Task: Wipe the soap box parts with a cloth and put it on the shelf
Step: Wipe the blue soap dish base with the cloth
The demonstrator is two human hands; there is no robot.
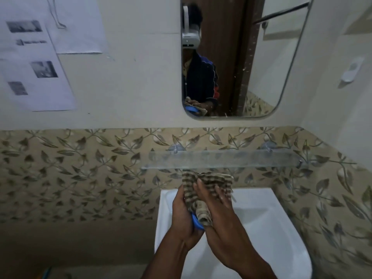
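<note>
Both hands meet above the white sink (261,228). Left hand (184,214) curls round a blue soap box part (196,222), mostly hidden; right hand (216,210) presses a striped cloth (207,180) against it with straight fingers. Just behind and above hangs the glass shelf (221,159), below a mirror (241,57).

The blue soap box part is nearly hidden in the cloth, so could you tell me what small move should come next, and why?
Probably keep rubbing: the right hand presses the striped cloth against the blue soap box part gripped by the left hand, above the sink. The glass shelf holds nothing yet, so placing comes later.
</note>
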